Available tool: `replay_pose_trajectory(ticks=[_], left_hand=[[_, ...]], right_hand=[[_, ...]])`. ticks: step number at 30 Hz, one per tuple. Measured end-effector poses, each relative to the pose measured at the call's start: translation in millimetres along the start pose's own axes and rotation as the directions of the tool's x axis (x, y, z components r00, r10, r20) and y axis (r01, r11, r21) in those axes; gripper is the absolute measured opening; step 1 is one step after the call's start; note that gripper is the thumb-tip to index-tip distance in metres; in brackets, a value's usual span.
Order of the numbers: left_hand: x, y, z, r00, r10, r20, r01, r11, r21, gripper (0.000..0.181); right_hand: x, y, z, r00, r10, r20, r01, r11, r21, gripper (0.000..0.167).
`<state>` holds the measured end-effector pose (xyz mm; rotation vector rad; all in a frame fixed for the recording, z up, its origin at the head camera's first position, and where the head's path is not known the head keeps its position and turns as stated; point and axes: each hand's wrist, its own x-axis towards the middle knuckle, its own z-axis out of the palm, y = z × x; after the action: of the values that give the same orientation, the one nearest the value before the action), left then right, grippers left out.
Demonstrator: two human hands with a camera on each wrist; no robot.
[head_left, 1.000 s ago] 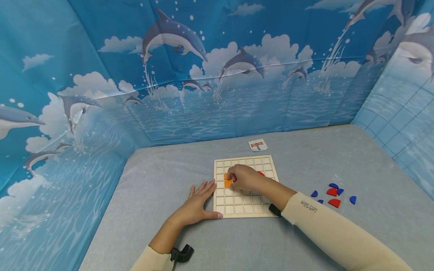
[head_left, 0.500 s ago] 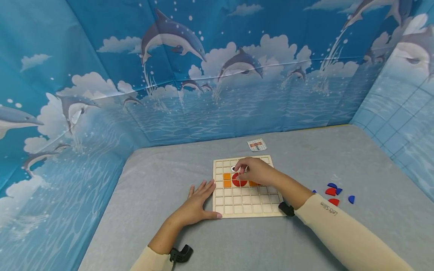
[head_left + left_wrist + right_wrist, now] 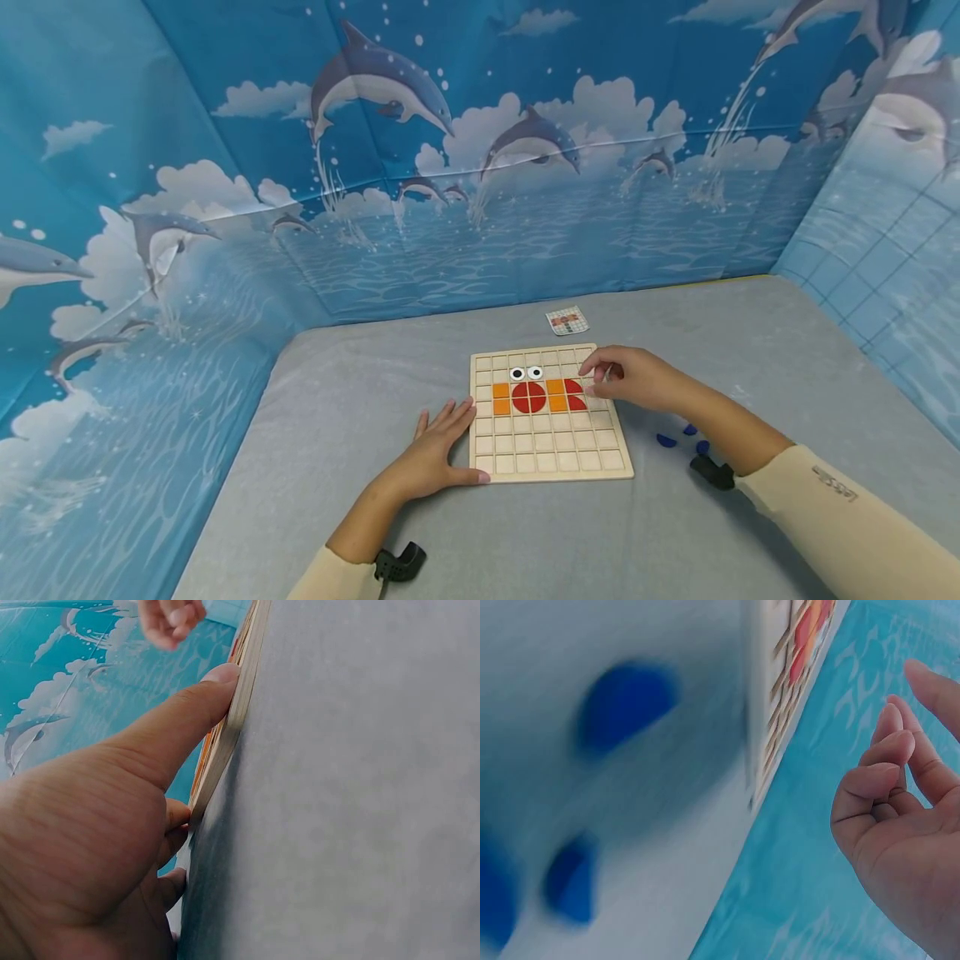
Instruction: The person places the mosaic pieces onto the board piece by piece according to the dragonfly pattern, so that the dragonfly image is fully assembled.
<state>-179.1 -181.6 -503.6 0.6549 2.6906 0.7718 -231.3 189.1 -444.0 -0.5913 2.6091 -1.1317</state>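
Observation:
A pale wooden grid board (image 3: 551,462) lies flat on the cloth. My left hand (image 3: 435,458) rests against its left side, fingers spread and thumb (image 3: 202,697) at the near corner. On the board, red quarter pieces form a circle (image 3: 528,397) between orange squares (image 3: 501,399) and more orange squares (image 3: 557,396). Two eye pieces (image 3: 526,373) sit above the circle, and red curved pieces (image 3: 575,395) lie at the right. Over the board's right edge hovers my right hand (image 3: 633,377), fingers loosely bent, thumb apart; in the right wrist view nothing is between them.
Several loose blue pieces (image 3: 666,441) lie right of the board, partly hidden by the right forearm. A small printed card (image 3: 567,321) lies beyond the board. Dolphin-printed sheeting (image 3: 450,250) stands behind the grey cloth-covered surface (image 3: 360,375).
My right hand has moved rightward, from the left orange squares past the eye pieces to the board's right edge, uncovering the pattern. The left hand stays in place.

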Motion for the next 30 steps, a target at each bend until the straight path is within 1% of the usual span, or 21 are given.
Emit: replay_pose_trajectory(ticks=[8, 14, 18, 24, 27, 30], left_hand=[[-1.4, 0.3, -1.0, 1.000, 0.005, -0.003, -0.005, 1.000, -0.001, 0.109], [-0.5, -0.5, -0.5, 1.000, 0.001, -0.001, -0.001, 1.000, -0.004, 0.109], [0.8, -0.8, 0.1, 1.000, -0.003, 0.004, 0.003, 1.000, 0.000, 0.109], [1.9, 0.2, 0.0, 1.000, -0.003, 0.002, 0.003, 1.000, 0.001, 0.108], [1.8, 0.8, 0.1, 1.000, -0.005, 0.004, 0.005, 1.000, -0.003, 0.108], [1.6, 1.1, 0.3, 1.000, -0.007, 0.004, 0.007, 1.000, -0.007, 0.108]], right_hand=[[-38.6, 26, -26, 0.995, 0.102, -0.014, -0.102, 0.995, -0.002, 0.030], [-67.3, 44, -39, 0.994, 0.100, -0.041, -0.102, 0.994, -0.049, 0.032], [-84.0, 59, -45, 0.992, 0.114, -0.054, -0.118, 0.990, -0.078, 0.032], [-102.3, 79, -51, 0.988, 0.138, -0.063, -0.143, 0.986, -0.085, 0.031], [-108.9, 87, -54, 0.988, 0.146, -0.055, -0.152, 0.983, -0.108, 0.031], [-114.1, 96, -56, 0.984, 0.170, -0.057, -0.176, 0.974, -0.144, 0.033]])
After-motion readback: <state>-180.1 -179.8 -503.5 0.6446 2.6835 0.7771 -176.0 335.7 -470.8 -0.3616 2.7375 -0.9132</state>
